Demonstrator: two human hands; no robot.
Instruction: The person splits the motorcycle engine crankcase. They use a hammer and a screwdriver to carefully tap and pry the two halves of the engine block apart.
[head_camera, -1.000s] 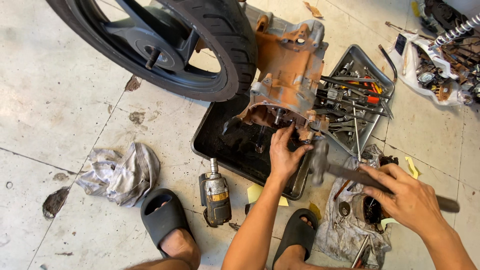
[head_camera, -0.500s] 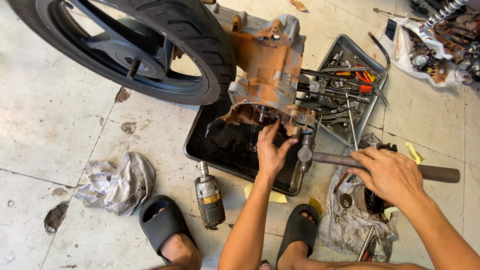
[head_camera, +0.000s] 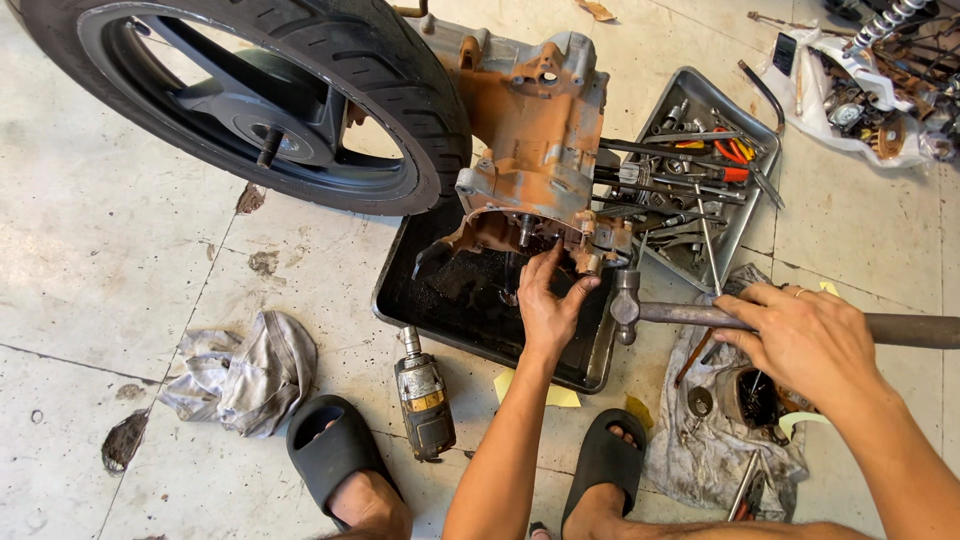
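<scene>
Fingers (head_camera: 552, 272) of the left hand (head_camera: 547, 305) are spread narrowly and pressed against the lower edge of one rust-orange engine casing (head_camera: 535, 150), holding nothing, the thumb out to the right near the casing's small lower bracket; the right hand (head_camera: 800, 335) has its fingers curled around the handle of one hammer (head_camera: 700, 315), gripping it near the middle, the metal head pointing left and hanging just beside the left thumb, not touching the casing; the casing stands over the far edge of one black drip tray (head_camera: 440, 300), joined to one black wheel (head_camera: 250, 100) with its tyre at upper left; one grey tool tray (head_camera: 762, 190) packed with wrenches and pliers sits to the right of the casing; one cordless impact driver (head_camera: 424, 390) lies on the floor before the drip tray; two black sandals (head_camera: 330, 450) show at the bottom, one crumpled grey rag (head_camera: 240, 370) to their left and another dirty rag (head_camera: 700, 450) with small parts under the right hand.
</scene>
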